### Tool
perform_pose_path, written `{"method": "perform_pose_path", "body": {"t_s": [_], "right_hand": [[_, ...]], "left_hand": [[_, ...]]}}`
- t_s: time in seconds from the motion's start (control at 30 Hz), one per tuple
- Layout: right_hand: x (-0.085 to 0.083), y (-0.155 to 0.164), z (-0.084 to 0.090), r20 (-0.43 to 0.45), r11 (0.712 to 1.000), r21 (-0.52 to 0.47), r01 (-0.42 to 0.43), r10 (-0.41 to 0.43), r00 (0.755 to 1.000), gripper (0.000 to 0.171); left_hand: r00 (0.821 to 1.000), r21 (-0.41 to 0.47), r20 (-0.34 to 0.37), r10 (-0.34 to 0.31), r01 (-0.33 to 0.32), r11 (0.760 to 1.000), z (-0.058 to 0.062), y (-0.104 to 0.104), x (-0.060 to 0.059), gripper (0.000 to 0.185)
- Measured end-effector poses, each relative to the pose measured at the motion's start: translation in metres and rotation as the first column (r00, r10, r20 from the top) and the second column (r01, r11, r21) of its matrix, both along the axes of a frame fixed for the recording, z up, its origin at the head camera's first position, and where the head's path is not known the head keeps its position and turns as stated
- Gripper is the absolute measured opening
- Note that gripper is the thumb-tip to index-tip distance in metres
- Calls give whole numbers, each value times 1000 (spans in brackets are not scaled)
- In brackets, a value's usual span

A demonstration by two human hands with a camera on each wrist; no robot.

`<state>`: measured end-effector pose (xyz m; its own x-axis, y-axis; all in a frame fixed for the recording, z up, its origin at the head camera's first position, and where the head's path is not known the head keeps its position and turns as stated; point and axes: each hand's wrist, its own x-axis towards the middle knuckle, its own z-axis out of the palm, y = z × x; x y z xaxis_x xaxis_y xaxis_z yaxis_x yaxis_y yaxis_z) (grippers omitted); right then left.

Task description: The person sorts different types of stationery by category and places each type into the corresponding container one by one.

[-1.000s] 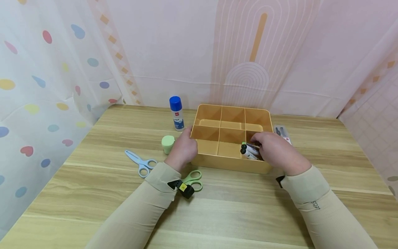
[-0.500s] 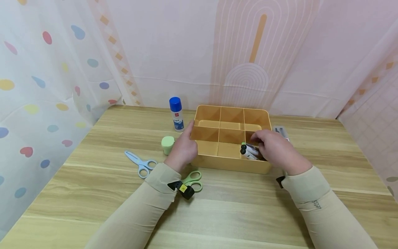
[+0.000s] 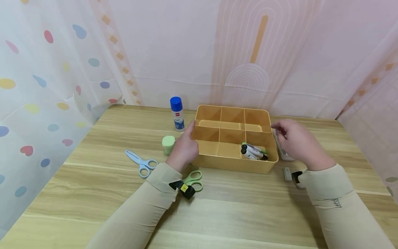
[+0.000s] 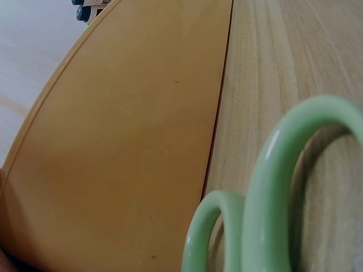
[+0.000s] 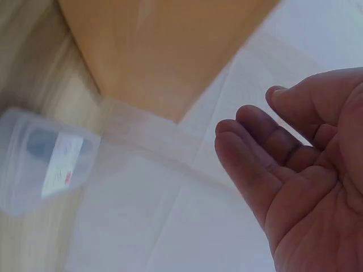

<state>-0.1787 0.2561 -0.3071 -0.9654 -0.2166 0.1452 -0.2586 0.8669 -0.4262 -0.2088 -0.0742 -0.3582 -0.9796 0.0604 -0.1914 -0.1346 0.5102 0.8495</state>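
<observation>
An orange organizer box (image 3: 230, 164) with several compartments stands on the table. My left hand (image 3: 185, 148) rests against its left side, the index finger straight along the wall; its other fingers are mostly hidden. Several black-capped markers (image 3: 250, 152) lie in the front right compartment. Just right of the box is my right hand (image 3: 293, 141), with nothing in it. In the right wrist view its fingers (image 5: 244, 161) curve loosely, thumb apart. A clear plastic case (image 3: 284, 154) with a white label lies below the right hand, partly covered by it.
Green-handled scissors (image 3: 194, 181) lie under the left wrist, blue scissors (image 3: 141, 164) farther left. A light green lidded container (image 3: 168, 144) and a blue-capped glue bottle (image 3: 177, 114) stand left of the box. A small grey block (image 3: 287, 174) sits near the right wrist.
My right hand has come out of the front right compartment, leaving the markers there, and has moved right to above the clear case. The left hand stays at the box's left side.
</observation>
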Motion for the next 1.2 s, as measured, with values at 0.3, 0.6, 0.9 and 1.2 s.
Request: {"method": "perform_pose_path", "body": {"t_s": [0.3,0.6,0.9,1.2], "right_hand": [[-8,18,3,102,994,99,44,-54,993,39],[-16,31,-2,194,973,212,94,-136,972,56],[-22,40,-12,226,949,299,99,-171,959,67],[-21,42,-20,304,943,310,123,-221,927,76]], "left_hand": [[1000,30,9,10,-10,1000,1,-1,1,87],[1000,33,-4,2,-1,999,-1,-2,0,87],[1000,13,-19,-4,5,1000,0,-1,0,86],[1000,34,-17,-6,7,999,-1,-1,1,86]]}}
